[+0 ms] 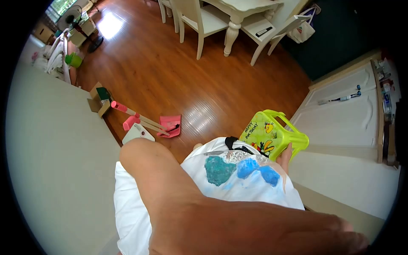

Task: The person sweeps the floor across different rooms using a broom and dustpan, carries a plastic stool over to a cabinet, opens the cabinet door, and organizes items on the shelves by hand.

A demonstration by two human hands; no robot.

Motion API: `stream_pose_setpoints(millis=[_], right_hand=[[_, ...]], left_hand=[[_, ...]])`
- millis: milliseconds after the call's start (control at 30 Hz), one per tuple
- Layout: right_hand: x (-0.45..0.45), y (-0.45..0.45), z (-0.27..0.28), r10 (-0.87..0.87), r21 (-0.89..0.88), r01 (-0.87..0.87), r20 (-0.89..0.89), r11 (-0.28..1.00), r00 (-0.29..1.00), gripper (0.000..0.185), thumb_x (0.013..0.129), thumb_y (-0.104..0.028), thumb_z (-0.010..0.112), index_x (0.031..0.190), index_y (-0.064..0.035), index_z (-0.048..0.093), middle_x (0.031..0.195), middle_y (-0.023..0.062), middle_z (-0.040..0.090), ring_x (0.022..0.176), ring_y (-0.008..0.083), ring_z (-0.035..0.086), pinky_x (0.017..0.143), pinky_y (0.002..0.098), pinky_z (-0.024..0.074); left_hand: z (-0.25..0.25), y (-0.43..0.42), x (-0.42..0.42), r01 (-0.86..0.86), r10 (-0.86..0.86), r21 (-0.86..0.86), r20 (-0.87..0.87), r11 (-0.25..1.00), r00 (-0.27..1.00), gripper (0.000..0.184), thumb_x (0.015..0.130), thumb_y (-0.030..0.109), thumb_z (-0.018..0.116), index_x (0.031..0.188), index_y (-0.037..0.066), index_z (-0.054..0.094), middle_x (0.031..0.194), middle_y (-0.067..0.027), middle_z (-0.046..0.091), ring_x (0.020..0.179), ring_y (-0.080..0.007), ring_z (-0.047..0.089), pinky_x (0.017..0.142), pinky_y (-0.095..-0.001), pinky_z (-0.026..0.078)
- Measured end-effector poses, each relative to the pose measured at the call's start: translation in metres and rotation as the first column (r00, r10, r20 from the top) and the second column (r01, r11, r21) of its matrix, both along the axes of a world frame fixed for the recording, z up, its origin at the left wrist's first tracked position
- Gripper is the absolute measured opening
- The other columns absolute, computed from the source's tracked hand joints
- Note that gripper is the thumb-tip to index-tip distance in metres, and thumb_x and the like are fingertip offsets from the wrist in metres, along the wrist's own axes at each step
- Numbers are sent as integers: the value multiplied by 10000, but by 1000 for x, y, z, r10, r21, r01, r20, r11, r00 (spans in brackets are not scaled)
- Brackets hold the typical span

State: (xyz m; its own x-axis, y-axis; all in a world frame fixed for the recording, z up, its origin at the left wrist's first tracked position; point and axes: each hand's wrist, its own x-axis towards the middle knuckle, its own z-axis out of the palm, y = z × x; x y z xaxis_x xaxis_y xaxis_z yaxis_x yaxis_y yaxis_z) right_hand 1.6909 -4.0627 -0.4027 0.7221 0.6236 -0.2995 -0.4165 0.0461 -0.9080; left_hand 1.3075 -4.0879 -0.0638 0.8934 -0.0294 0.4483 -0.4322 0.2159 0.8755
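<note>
One lime-green plastic stool (257,129) with cartoon-printed top, legs pointing right, extends forward from the nearer right hand (285,157), which grasps its near edge; left hand (329,236), blurred lower right, grip can't tell.

Left elbow (138,152) forward, left hand (263,225) angled rightward, close up; right hand (284,159) farther off, mostly hidden.
</note>
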Motion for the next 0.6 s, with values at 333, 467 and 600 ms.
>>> stream_pose_setpoints(millis=[333, 467, 600], right_hand=[[-20, -6, 3, -65, 24, 65, -11, 998, 998, 409, 848, -320, 349, 1108, -8, 395, 1072, 120, 472, 941, 237, 482, 786, 346, 408], [-20, -29, -20, -199, -33, 198, -23, 980, 980, 454, 824, -352, 400, 1045, 40, 459, 1001, 112, 506, 870, 202, 479, 735, 307, 384], [-27, -18, -5, -254, -137, 266, 104, 954, 962, 461, 824, -350, 403, 1043, 52, 458, 1011, 117, 500, 880, 196, 470, 751, 291, 365]], left_hand=[[12, 9, 2, 137, -136, -49, 38, 989, 990, 617, 656, 522, 511, 986, 8, 423, 919, -135, 494, 884, -213, 462, 784, -283, 349], [12, 1, -9, 230, -229, -27, 35, 973, 973, 604, 628, 527, 540, 952, 27, 443, 868, -125, 516, 839, -207, 480, 760, -272, 360], [26, 20, -12, 288, -287, -16, 41, 957, 957, 591, 600, 532, 569, 918, 45, 462, 817, -115, 537, 795, -201, 499, 736, -262, 371]])
